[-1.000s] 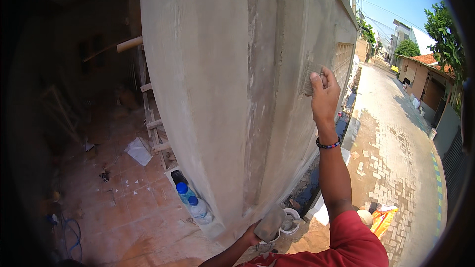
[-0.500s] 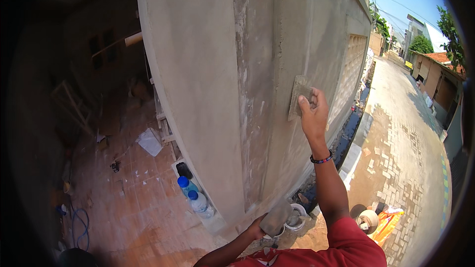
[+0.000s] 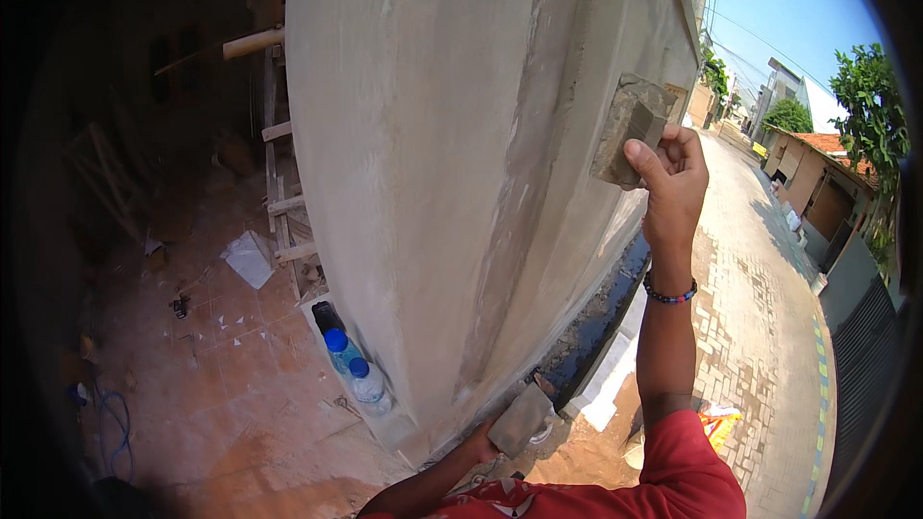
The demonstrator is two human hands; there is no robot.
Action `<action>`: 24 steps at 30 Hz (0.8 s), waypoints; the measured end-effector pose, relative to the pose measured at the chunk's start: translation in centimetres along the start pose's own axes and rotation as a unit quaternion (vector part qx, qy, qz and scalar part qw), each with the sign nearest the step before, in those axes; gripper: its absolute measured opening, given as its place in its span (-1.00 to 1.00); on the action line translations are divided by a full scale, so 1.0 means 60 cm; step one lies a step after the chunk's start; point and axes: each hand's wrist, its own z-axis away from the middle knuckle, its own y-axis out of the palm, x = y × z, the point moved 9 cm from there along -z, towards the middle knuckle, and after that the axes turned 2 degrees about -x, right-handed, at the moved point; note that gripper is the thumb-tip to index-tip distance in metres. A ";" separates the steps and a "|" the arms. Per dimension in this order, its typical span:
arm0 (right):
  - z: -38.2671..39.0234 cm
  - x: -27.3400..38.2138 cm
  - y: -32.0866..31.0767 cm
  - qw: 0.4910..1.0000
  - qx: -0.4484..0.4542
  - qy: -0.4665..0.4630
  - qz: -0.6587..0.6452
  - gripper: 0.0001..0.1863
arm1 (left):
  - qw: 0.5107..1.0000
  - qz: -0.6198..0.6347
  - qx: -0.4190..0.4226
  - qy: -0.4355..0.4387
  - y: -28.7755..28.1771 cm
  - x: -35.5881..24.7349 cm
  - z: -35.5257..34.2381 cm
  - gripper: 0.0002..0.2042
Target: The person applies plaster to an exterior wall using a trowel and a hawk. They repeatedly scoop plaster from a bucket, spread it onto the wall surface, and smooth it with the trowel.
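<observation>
My right hand (image 3: pixel 673 183) is raised at the upper right, with thumb and fingers closed round the block grip of a small plastering float (image 3: pixel 615 139). The float's flat plate is caked with grey mortar. Behind it rises a grey plastered wall (image 3: pixel 433 154); I cannot tell whether the plate touches it. Low down by the foot of the wall, my left hand (image 3: pixel 474 449) grips a flat, grey rectangular board (image 3: pixel 521 420) by its edge. Some of the left fingers are hidden.
Two blue-capped plastic bottles (image 3: pixel 367 389) and a black object (image 3: pixel 327 317) stand on a ledge left of the wall. A wooden ladder (image 3: pixel 274 173) leans behind it. Right of the wall runs a water-filled ditch (image 3: pixel 601 312), then a paved lane (image 3: pixel 750 327).
My right hand has moved up and right with the float, which has turned to show more of its plate. The view has shifted; my left hand still holds the board low down.
</observation>
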 end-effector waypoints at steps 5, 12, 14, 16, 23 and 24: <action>-0.080 0.132 0.084 0.945 -0.049 -0.210 0.248 -0.42 | 0.999 -0.004 0.039 -0.027 -0.022 0.020 -0.017 -0.57; -0.081 0.138 0.134 0.878 -0.086 -0.260 0.392 -0.51 | 0.996 -0.017 0.049 -0.070 -0.023 0.039 0.016 -0.55; -0.027 0.106 0.133 0.877 -0.088 -0.249 0.402 -0.54 | 0.997 -0.016 0.054 -0.058 -0.025 0.040 0.023 -0.55; 0.038 0.072 0.123 0.886 -0.084 -0.220 0.400 -0.55 | 0.995 0.001 0.070 -0.075 -0.016 0.043 0.034 -0.55; 0.184 -0.036 0.039 0.953 -0.052 -0.055 0.294 -0.60 | 0.994 0.023 0.058 -0.092 -0.052 0.044 0.047 -0.59; 0.169 -0.037 0.026 0.973 -0.063 -0.035 0.220 -0.62 | 0.996 0.017 0.048 -0.080 -0.061 0.038 0.051 -0.59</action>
